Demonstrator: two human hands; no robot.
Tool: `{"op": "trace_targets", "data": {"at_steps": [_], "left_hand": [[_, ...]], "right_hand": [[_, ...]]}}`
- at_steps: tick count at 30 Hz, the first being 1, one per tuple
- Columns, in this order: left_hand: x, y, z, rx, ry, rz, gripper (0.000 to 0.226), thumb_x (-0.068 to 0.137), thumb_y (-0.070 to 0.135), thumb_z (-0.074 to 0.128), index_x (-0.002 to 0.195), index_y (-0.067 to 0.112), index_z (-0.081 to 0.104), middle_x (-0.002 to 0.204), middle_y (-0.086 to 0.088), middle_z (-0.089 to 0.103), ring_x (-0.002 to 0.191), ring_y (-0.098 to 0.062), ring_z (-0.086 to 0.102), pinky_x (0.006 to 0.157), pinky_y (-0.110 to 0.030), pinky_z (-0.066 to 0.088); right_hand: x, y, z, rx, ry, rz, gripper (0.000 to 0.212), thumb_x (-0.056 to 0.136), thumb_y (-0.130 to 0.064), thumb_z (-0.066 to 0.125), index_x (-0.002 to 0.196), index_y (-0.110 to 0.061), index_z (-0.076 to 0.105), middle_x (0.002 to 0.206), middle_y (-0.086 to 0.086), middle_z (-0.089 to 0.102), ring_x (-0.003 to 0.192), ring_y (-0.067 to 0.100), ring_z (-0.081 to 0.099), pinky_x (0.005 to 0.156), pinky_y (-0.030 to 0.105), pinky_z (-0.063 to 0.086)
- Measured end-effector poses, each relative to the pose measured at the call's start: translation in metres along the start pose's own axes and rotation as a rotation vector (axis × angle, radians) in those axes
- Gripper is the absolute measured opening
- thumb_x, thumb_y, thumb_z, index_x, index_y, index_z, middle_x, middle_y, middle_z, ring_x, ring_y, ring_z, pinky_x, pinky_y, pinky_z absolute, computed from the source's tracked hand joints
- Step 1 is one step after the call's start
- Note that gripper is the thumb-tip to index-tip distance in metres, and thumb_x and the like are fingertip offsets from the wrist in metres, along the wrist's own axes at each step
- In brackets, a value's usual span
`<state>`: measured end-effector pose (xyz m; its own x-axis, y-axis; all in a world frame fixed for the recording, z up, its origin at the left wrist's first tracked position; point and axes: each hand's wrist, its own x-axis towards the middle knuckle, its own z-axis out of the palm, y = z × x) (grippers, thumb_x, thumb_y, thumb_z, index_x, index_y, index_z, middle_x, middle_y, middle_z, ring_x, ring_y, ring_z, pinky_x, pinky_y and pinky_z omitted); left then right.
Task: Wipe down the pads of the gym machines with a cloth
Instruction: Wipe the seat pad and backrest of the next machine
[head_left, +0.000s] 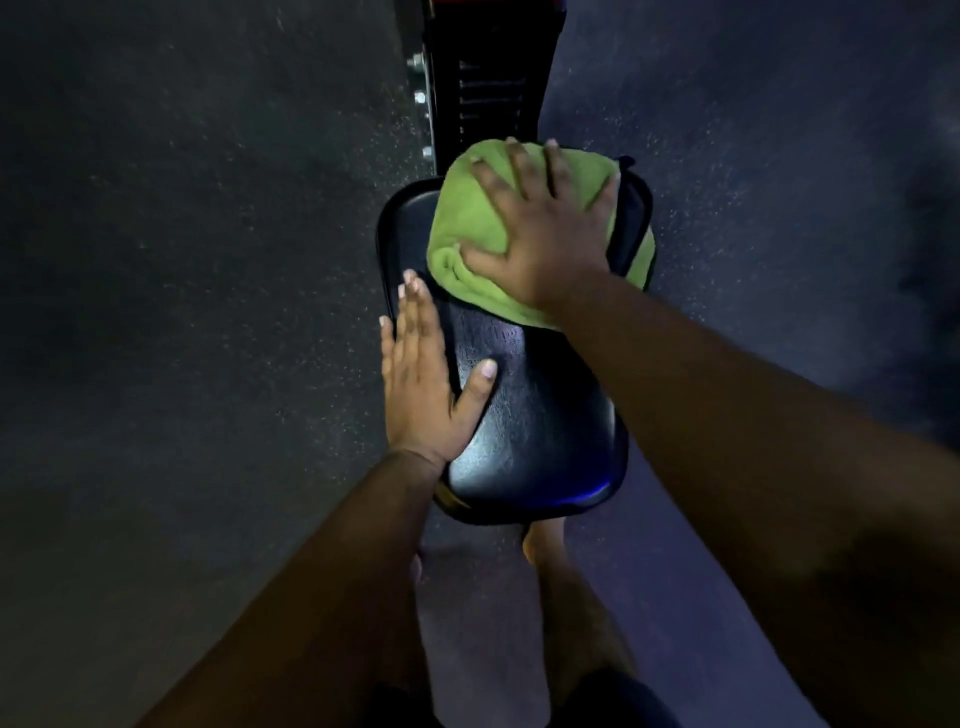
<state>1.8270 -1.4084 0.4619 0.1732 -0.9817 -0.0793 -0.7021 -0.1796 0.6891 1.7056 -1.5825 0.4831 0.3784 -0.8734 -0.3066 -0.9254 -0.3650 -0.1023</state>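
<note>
A black padded seat (540, 415) of a gym machine fills the middle of the head view, glossy and oblong. A folded green cloth (467, 223) lies on its far end. My right hand (545, 234) presses flat on the cloth with fingers spread, and the cloth's right edge hangs over the pad's side. My left hand (421, 384) rests on the pad's left edge with straight fingers, thumb laid across the top surface. Part of the cloth is hidden under my right palm.
Beyond the pad rises the machine's black frame (488, 88) with a metal plate and bolts (420, 98) on its left. Dark speckled rubber floor (182, 312) surrounds the seat. My bare foot (566, 597) stands under the pad's near end.
</note>
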Motion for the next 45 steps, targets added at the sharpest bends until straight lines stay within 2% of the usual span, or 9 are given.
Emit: {"op": "trace_targets", "data": {"at_steps": [6, 14, 20, 26, 30, 34, 38, 42, 45], "left_hand": [[-0.002, 0.003, -0.003, -0.103, 0.025, -0.011, 0.098, 0.095, 0.078, 0.02, 0.16, 0.009, -0.007, 0.171, -0.015, -0.002, 0.159, -0.025, 0.002, 0.126, -0.058, 0.007], [-0.001, 0.003, -0.004, -0.208, 0.109, -0.045, 0.097, 0.096, 0.077, 0.023, 0.16, 0.01, -0.006, 0.17, -0.007, -0.009, 0.159, -0.024, -0.005, 0.128, -0.053, 0.0], [-0.008, -0.009, -0.038, -0.276, 0.325, -0.232, 0.096, 0.099, 0.072, 0.02, 0.16, 0.0, 0.004, 0.17, -0.022, -0.002, 0.156, -0.01, -0.003, 0.128, -0.054, 0.001], [-0.043, -0.015, -0.048, -0.033, -0.027, -0.156, 0.082, 0.102, 0.065, 0.022, 0.164, 0.014, 0.006, 0.172, -0.006, -0.003, 0.159, -0.016, -0.004, 0.127, -0.054, 0.001], [-0.047, 0.0, -0.028, 0.105, -0.155, -0.125, 0.083, 0.1, 0.067, 0.018, 0.164, 0.017, 0.006, 0.172, -0.005, -0.006, 0.159, -0.019, -0.007, 0.126, -0.056, -0.002], [-0.043, 0.01, -0.006, 0.104, -0.113, -0.19, 0.081, 0.101, 0.064, 0.017, 0.164, 0.016, 0.003, 0.172, -0.001, -0.009, 0.158, -0.015, -0.014, 0.126, -0.055, -0.005], [-0.044, 0.012, -0.003, 0.085, -0.07, -0.197, 0.081, 0.101, 0.062, 0.015, 0.164, 0.013, -0.001, 0.172, -0.002, -0.006, 0.158, -0.015, -0.011, 0.126, -0.056, -0.005], [-0.042, 0.01, -0.006, 0.035, -0.071, -0.195, 0.082, 0.1, 0.066, 0.009, 0.164, 0.016, 0.0, 0.172, 0.001, -0.006, 0.158, -0.015, -0.011, 0.124, -0.061, -0.004], [-0.042, 0.007, -0.004, 0.025, -0.114, -0.207, 0.079, 0.098, 0.061, 0.017, 0.163, 0.02, -0.004, 0.171, 0.005, -0.012, 0.157, -0.012, -0.016, 0.122, -0.064, -0.006]], "right_hand": [[-0.122, -0.01, 0.023, -0.036, -0.021, -0.187, 0.083, 0.088, -0.078, 0.033, 0.161, -0.044, 0.014, 0.172, -0.004, 0.004, 0.158, 0.03, 0.0, 0.111, 0.079, 0.005], [0.004, -0.054, 0.004, -0.049, 0.01, -0.028, 0.089, 0.083, -0.086, 0.025, 0.16, -0.043, 0.012, 0.172, 0.0, 0.006, 0.156, 0.038, 0.003, 0.105, 0.085, 0.0], [-0.081, -0.073, 0.02, -0.138, -0.028, -0.368, 0.08, 0.088, -0.077, 0.027, 0.16, -0.042, 0.022, 0.172, -0.004, 0.005, 0.158, 0.034, -0.001, 0.108, 0.081, 0.001], [-0.197, -0.033, 0.04, -0.074, -0.065, -0.517, 0.083, 0.083, -0.074, 0.046, 0.157, -0.04, 0.034, 0.171, -0.005, 0.017, 0.158, 0.028, 0.01, 0.113, 0.077, 0.006], [-0.168, 0.022, 0.03, -0.033, -0.113, -0.251, 0.093, 0.076, -0.081, 0.041, 0.159, -0.051, 0.011, 0.172, -0.007, 0.002, 0.159, 0.028, 0.002, 0.106, 0.085, 0.009], [-0.07, 0.022, 0.009, 0.111, -0.101, 0.073, 0.091, 0.079, -0.085, 0.036, 0.156, -0.055, -0.004, 0.17, -0.01, -0.015, 0.157, 0.028, -0.015, 0.102, 0.088, 0.008], [-0.113, -0.001, 0.016, 0.051, -0.022, 0.023, 0.083, 0.088, -0.08, 0.028, 0.16, -0.046, 0.007, 0.172, -0.003, 0.001, 0.158, 0.032, -0.003, 0.106, 0.084, 0.015], [-0.232, -0.005, 0.042, 0.091, -0.057, -0.049, 0.081, 0.088, -0.077, 0.042, 0.159, -0.049, 0.016, 0.172, -0.008, 0.008, 0.159, 0.025, -0.002, 0.106, 0.079, 0.021], [-0.188, 0.014, 0.036, 0.144, -0.103, -0.018, 0.088, 0.082, -0.082, 0.043, 0.158, -0.055, 0.008, 0.172, -0.01, -0.001, 0.158, 0.025, -0.008, 0.107, 0.082, 0.018]]}}
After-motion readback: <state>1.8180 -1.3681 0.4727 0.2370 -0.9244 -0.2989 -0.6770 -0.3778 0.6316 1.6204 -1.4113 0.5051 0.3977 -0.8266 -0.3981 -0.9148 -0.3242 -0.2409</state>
